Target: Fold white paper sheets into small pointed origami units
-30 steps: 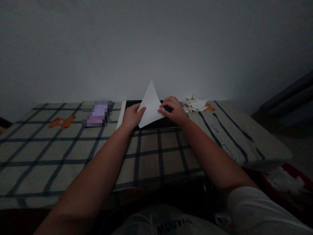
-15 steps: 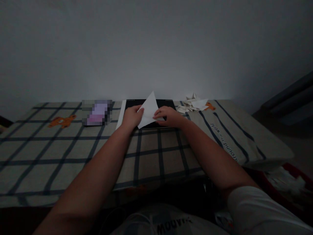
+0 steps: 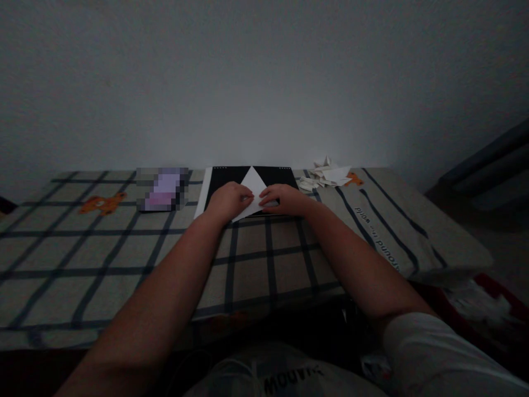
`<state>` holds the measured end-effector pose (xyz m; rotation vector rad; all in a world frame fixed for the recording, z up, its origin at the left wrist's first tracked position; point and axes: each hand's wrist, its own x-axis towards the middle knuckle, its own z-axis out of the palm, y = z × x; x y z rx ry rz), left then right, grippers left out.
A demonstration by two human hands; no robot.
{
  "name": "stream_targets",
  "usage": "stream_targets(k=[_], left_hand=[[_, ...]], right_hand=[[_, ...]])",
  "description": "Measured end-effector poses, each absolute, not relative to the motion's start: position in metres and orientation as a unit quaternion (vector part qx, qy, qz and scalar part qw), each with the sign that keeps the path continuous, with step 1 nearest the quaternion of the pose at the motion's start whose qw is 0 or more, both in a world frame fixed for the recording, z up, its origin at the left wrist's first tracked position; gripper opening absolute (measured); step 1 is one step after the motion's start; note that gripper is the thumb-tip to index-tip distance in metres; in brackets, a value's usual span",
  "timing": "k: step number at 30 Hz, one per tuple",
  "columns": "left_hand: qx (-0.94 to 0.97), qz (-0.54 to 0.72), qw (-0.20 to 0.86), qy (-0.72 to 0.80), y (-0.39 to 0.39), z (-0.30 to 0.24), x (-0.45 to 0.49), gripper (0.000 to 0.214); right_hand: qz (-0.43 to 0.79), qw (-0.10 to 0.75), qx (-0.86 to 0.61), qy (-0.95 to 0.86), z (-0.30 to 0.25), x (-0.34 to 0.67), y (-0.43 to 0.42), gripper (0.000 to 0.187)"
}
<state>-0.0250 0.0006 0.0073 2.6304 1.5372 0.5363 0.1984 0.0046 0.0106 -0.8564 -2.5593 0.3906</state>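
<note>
Lower and flatter than half a second ago, the white paper (image 3: 253, 179) lies over the black board (image 3: 225, 174). Leftmost sits a blurred phone-like object (image 3: 165, 190); then the left hand (image 3: 229, 201) pinches the paper, the right hand (image 3: 285, 198) its other side; beyond, folded pieces (image 3: 324, 175). Folding seems partway: pointed top formed, lower creases hidden.

The tablecloth (image 3: 256, 259) reads "around the world", upside down.
</note>
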Motion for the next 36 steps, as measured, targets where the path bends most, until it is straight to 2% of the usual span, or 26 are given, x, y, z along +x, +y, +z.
stream_targets(k=[4, 8, 12, 17, 25, 36], left_hand=[[0.86, 0.179, 0.078, 0.471, -0.004, 0.009, -0.022, 0.036], [0.863, 0.236, 0.145, 0.424, -0.007, 0.013, -0.02, 0.041], [0.838, 0.287, 0.121, 0.448, -0.011, 0.022, -0.02, 0.04], [0.805, 0.294, 0.096, 0.506, -0.009, 0.021, -0.025, 0.04], [0.783, 0.296, 0.152, 0.526, -0.001, 0.012, -0.027, 0.035], [0.776, 0.294, 0.145, 0.539, 0.0, 0.01, -0.026, 0.032]], right_hand=[[0.14, 0.199, -0.293, -0.925, 0.012, 0.198, 0.003, 0.017], [0.139, 0.193, -0.316, -0.919, 0.015, 0.199, 0.001, 0.016], [0.104, 0.213, -0.383, -0.893, 0.017, 0.2, 0.003, 0.016], [0.08, 0.245, -0.421, -0.87, 0.016, 0.203, 0.007, 0.016], [0.129, 0.294, -0.438, -0.84, 0.01, 0.21, 0.014, 0.022], [0.171, 0.328, -0.489, -0.79, 0.002, 0.209, 0.021, 0.021]])
